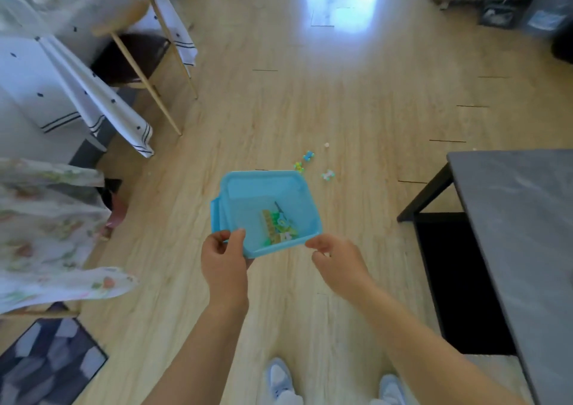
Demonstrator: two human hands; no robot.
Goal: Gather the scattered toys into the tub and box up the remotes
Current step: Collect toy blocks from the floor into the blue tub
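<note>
Gripping the tub (248,193), your left hand (224,257) pinches its near rim; your right hand (336,260), loosely curled, holds nothing. Three loose toys (308,156) lie beyond it, dark table (511,218) rightward.

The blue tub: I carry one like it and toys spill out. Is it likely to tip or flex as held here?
The blue tub is gripped by the left hand at one near corner, so it may sag or tilt. The toys inside look few and small, so it is probably light. They lie toward the near edge and could slide.
</note>
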